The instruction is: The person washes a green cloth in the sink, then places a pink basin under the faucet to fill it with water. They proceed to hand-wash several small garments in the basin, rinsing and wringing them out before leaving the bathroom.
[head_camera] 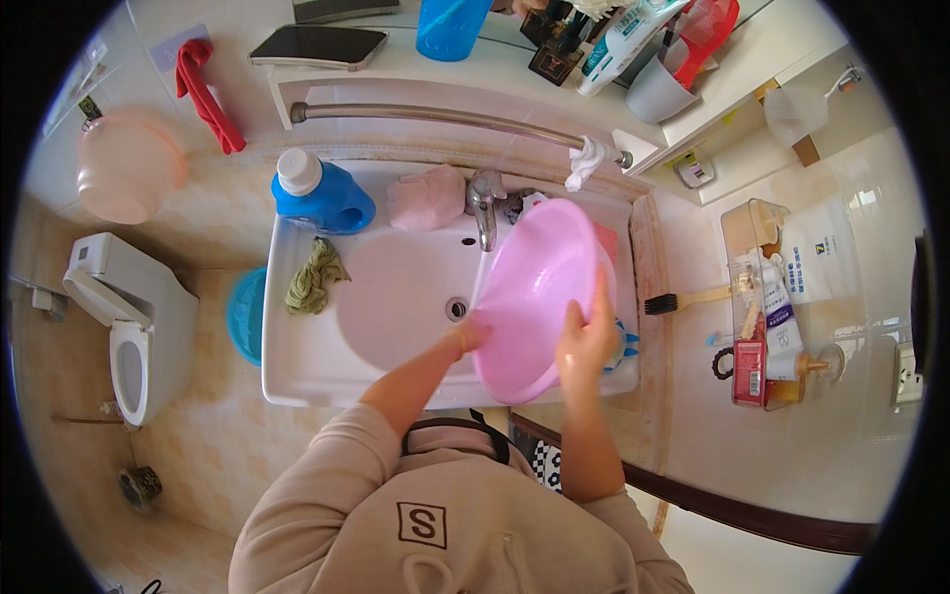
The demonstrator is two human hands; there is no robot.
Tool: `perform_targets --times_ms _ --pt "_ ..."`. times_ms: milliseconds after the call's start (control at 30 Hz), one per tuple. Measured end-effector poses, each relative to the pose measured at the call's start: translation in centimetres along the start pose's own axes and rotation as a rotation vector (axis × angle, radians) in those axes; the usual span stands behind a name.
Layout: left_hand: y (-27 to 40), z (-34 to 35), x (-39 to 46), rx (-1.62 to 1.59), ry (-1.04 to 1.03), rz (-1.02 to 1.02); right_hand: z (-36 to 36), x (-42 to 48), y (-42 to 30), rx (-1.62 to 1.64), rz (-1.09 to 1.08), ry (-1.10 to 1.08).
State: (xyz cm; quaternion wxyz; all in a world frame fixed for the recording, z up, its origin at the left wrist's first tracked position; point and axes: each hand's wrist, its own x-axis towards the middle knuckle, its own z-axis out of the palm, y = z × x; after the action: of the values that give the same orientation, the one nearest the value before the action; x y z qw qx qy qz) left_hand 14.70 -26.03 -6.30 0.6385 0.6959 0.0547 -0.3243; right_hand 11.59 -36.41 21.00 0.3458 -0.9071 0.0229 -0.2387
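A pink plastic basin (531,297) is tilted over the right part of the white washbasin (297,371). My right hand (586,341) grips its right rim, thumb on the inner side. My left hand (471,334) is at its lower left side, partly blurred; its fingers are hidden by the basin, so its hold cannot be told. The metal faucet (485,208) stands just behind the basin, and the drain (456,309) lies to its left. A crumpled green cloth (318,278) rests on the left rim, and a pink cloth (428,198) lies left of the faucet.
A blue detergent bottle (323,197) stands at the back left corner. A metal rail (445,115) runs below the shelf holding a phone (319,46) and a blue cup (451,30). A brush (686,298) and a clear organizer (749,405) are at right. A toilet (133,364) stands left.
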Motion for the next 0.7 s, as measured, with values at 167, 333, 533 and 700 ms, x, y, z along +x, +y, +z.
perform_targets --times_ms 167,333,533,700 --pt "-3.9 -10.7 -4.0 -0.158 0.611 -0.014 2.9 -0.6 11.8 0.273 0.312 0.04" --pt "3.4 -13.2 -11.0 0.103 0.86 0.1 8.1 -4.5 16.7 -0.125 0.388 -0.223" --pt "4.3 -12.3 -12.1 0.395 0.957 0.106 11.0 -5.4 18.8 -0.237 0.332 -0.282" --pt "3.4 -13.9 -11.7 0.547 0.893 0.003 11.9 -6.2 17.3 -0.241 0.422 -0.375"
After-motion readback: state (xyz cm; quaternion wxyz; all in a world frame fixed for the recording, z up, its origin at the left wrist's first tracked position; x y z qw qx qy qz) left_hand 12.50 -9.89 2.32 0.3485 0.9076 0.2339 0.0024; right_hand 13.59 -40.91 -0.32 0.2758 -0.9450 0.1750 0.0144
